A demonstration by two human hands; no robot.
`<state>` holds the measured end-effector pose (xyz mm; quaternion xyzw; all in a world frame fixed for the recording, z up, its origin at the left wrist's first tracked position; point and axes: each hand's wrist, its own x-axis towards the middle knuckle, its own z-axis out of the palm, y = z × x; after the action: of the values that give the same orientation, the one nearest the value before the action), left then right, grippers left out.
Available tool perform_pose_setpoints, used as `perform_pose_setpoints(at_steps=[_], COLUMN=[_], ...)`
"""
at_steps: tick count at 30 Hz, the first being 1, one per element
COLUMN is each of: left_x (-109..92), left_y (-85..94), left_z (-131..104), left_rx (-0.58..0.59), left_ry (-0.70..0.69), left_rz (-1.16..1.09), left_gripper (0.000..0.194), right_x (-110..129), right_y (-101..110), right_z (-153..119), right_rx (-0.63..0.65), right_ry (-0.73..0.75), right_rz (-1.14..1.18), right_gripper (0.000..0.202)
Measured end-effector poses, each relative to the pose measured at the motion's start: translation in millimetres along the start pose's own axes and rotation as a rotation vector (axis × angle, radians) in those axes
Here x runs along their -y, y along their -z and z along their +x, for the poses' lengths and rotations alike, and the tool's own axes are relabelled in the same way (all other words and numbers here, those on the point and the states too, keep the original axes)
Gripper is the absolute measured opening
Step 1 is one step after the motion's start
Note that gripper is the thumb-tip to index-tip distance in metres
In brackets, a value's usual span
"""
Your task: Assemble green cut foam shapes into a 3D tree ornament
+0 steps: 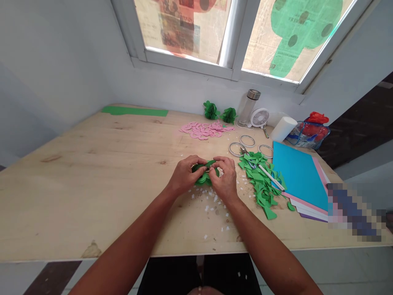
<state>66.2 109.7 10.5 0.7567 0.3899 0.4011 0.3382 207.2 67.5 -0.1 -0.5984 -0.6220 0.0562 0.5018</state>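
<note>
Since both hands are occupied, the wooden table (pixel 92 196) gets used as zones around the grip, which sits toward the near edge, probably for easy reach.

Coloured sheets (pixel 299 176), blue on top: stacked well right of the grip, likely to stay flat and out of the way. Green scraps (pixel 264 189): heaped between the sheets and the right hand (pixel 226 180); reads as a waste pile that leaves the left side free. Green strip (pixel 135 111): flat, far beyond and left of the grip, near the wall. Pink cut-outs (pixel 202 130): loose pile beyond the grip, presumably kept apart from the green to avoid mixing.

Right hand and left hand (pixel 186 174) are both clamped on one green paper piece (pixel 203 180), directly between them. Thumbs on the near side, fingers over the far edge. My read: pinching from both sides keeps the layers from fanning out.

Piece itself: green, layered, rounded petal-like lobes on the near edge. Outline partly hidden by fingers, so can't call the full shape. Tiny pale sliver between the thumbs; too small to identify from where I stand.
</note>
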Motion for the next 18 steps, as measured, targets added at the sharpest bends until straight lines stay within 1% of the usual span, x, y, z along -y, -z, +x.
perform_pose_setpoints(at_steps=[4, 7, 9, 13, 18], left_x=[1, 4, 3, -1, -3], left_y=[3.3, 4.5, 5.3, 7.4, 9.6], left_z=[2, 3, 3, 3, 3], left_rx=[-0.025, -0.063, -0.066, -0.054, -0.042], left_ry=[0.135, 0.246, 0.304, 0.371, 0.400], left_rz=[-0.146, -0.298, -0.392, -0.492, -0.557], left_gripper=[0.018, 0.026, 0.032, 0.034, 0.031], right_x=[-3, -7, -11, -15, -19], right_y=[2, 4, 4, 4, 2], right_z=[2, 5, 7, 8, 9], right_rx=[-0.031, -0.054, -0.058, -0.052, -0.043], right_ry=[-0.021, -0.061, -0.097, -0.151, -0.188], right_rz=[0.032, 0.075, 0.098, 0.138, 0.197], right_gripper=[0.009, 0.007, 0.007, 0.012, 0.015])
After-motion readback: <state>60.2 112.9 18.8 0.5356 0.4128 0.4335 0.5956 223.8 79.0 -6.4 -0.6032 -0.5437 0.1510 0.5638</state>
